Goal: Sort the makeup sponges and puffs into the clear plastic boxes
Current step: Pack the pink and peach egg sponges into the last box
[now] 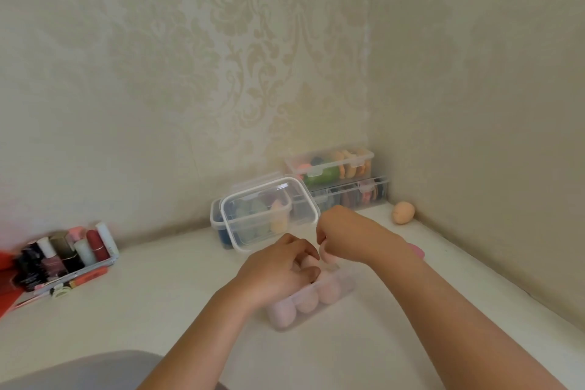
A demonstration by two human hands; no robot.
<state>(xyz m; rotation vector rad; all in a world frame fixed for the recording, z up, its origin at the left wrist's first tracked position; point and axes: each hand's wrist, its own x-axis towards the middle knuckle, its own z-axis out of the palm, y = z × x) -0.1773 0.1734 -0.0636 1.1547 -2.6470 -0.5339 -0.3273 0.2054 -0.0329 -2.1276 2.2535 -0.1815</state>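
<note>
**Both hands at the open box, each on a pink sponge**

Much was covered by the hands. The left hand lay over the near-left part of the open clear box, its fingers and thumb curled round a second pink sponge of which only a sliver showed. The right hand pinched a pale pink sponge just above the box's far end; its fingertips were turned away and hard to make out. Three rounded pink sponges showed through the box wall – anything further in was hidden under the left palm. A pink thing peeped out behind the right wrist, too covered to name.

At twelve o'clock from the hands a clear lidded tub stood tilted against a lower box, blurring the coloured sponges behind it. At one o'clock, in the wall corner, two clear boxes were stacked: the upper one latched, the lower one with contents that were too dim to tell. A beige egg-shaped sponge lay loose at two o'clock, just beside the right wall.

At nine o'clock a tray of bottles sat near the back wall, with a red shape cut off by the frame edge. The white tabletop lay bare between the tray and the arms – and again at five o'clock, out to its right edge
</note>
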